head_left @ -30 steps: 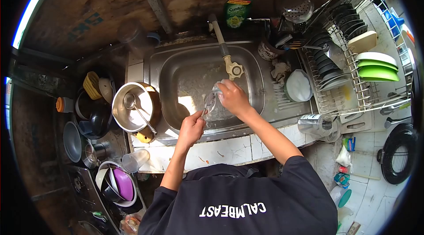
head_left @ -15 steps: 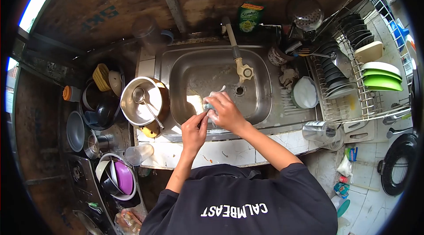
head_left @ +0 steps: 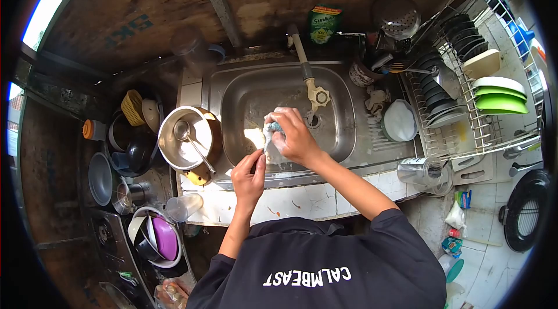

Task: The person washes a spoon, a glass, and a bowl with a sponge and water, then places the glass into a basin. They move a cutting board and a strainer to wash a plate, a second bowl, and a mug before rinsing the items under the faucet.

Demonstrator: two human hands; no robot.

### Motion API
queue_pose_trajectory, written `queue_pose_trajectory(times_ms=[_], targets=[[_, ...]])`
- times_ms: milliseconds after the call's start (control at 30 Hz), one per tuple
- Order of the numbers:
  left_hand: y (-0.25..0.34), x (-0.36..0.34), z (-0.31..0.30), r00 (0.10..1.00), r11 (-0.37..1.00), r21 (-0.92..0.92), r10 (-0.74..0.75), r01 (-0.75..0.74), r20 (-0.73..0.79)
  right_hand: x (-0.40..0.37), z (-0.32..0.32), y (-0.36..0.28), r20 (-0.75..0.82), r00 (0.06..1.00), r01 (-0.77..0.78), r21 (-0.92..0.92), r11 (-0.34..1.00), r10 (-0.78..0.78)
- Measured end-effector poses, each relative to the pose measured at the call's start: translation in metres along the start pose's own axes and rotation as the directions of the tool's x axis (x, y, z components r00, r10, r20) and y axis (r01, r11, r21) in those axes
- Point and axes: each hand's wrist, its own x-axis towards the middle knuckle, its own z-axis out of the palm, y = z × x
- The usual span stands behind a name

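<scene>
White-tiled bench (head_left: 314, 199) is carrying a rounded, smooth steel sink (head_left: 247, 94); round, shiny pot (head_left: 200, 127) is standing at its L side. Over sink, R hand (head_left: 296, 139) is curling, grip closed round soft blue-white scrubber (head_left: 273, 127); L hand (head_left: 249, 179) is pinching slim utensil (head_left: 266, 147), grip tight, far end hidden.

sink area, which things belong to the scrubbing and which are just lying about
In use: scrubber in the right hand; utensil in the left hand; sink; probably the white suds.

Apparently just lying about: black grill pan; yellow basket; purple bowl; clear cup.
</scene>
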Motion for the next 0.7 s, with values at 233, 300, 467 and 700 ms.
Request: queue_pose_trajectory(times_ms=[233,300,467,700], targets=[[0.012,0.011,0.002,0.999,0.999,0.039,-0.023,0.024,-0.03,0.002,-0.011,0.031,0.265,0.741,-0.592,0.692,0.414,0.617],[0.001,0.014,0.011,0.999,0.999,-0.019,-0.047,0.047,-0.009,0.0,-0.01,0.02,0.432,0.648,-0.533,0.846,-0.031,0.627],[-0.005,0.007,0.044,0.991,0.993,-0.055,-0.111,0.107,-0.073,-0.007,0.006,0.012,0.467,0.661,-0.651,0.746,0.14,0.587],[-0.02,0.019,0.039,0.917,0.848,-0.412,-0.393,0.333,-0.068,-0.007,0.011,0.042,0.437,0.653,-0.757,0.384,0.528,0.618]])
